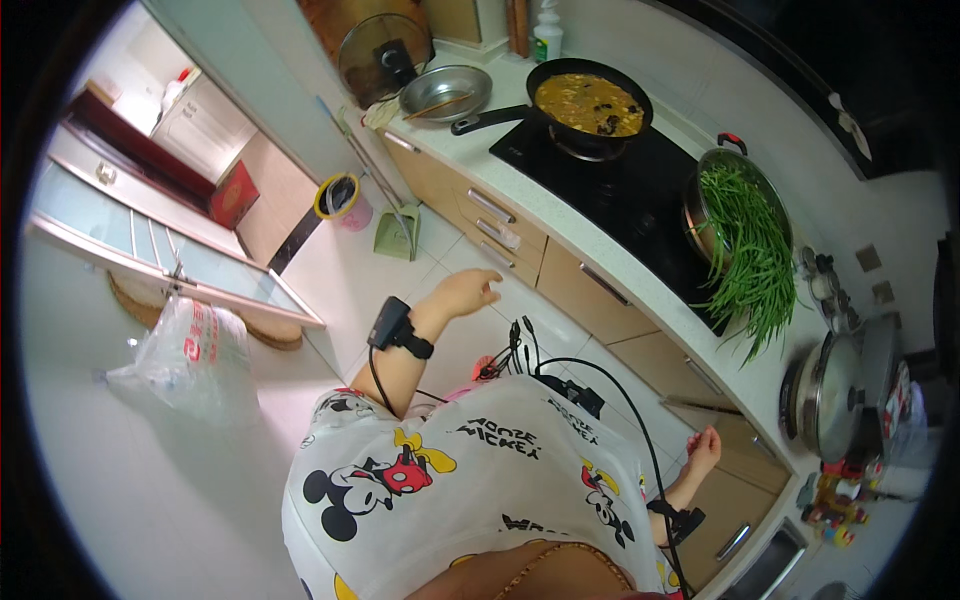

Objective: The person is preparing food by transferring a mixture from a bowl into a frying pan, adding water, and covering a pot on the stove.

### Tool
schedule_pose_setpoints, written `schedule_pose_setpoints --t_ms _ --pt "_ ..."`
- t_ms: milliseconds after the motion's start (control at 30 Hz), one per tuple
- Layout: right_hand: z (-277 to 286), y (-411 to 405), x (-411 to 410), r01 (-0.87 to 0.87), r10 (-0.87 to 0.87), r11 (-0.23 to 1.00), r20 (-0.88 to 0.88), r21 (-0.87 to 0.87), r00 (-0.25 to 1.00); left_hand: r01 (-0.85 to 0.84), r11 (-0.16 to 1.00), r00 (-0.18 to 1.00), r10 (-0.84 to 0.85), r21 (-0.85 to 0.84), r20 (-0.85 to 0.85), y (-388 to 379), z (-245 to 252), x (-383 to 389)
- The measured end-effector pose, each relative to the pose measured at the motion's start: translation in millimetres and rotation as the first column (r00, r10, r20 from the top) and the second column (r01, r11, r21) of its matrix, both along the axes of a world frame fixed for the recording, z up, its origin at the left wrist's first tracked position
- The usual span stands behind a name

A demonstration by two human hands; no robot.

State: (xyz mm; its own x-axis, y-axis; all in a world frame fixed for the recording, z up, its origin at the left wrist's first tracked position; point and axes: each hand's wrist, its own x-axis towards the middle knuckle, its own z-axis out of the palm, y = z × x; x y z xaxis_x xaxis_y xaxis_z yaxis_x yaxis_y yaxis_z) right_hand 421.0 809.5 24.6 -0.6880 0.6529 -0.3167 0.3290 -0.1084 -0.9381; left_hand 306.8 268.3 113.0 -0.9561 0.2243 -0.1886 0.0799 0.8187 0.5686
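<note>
My left hand (463, 293) hangs above the tiled floor, fingers loosely bent, with nothing in it. A black device is strapped to that wrist. On the other side, my right hand (703, 450) is half curled beside the lower cabinets (731, 491) and holds nothing that I can see. Before me on the black cooktop (622, 199) stands a frying pan (641, 90) of brownish, saucy food (589, 101) with dark pieces. To its right, a steel pan (780, 187) is heaped with long green stalks (750, 247) that spill over its side. Neither hand touches the pans.
A metal bowl (442, 84) with chopsticks (439, 106) sits left of the frying pan. A lidded pot (832, 397) and bottles (836, 502) stand along the right counter. On the floor are a bin (352, 214) and a dustpan (397, 232). Black cables (517, 345) hang before my body.
</note>
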Motion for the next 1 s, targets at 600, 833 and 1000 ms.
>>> schedule_pose_setpoints --t_ms 600,833,1000 --pt "-26.1 -127.9 -67.6 0.028 -0.025 0.999 0.111 -0.024 0.993 -0.658 -0.261 0.541 0.488 0.706 0.685 -197.6 -50.2 -239.1" --pt "15.4 -201.9 -59.3 0.134 -0.139 0.990 0.116 0.050 0.983 -0.620 -0.532 0.355 0.466 0.577 0.811 -225.2 -87.3 -327.4" --pt "25.7 -225.1 -44.4 0.141 -0.163 0.983 0.198 0.118 0.966 -0.618 -0.529 0.312 0.514 0.582 0.799 -232.3 -104.5 -338.5"
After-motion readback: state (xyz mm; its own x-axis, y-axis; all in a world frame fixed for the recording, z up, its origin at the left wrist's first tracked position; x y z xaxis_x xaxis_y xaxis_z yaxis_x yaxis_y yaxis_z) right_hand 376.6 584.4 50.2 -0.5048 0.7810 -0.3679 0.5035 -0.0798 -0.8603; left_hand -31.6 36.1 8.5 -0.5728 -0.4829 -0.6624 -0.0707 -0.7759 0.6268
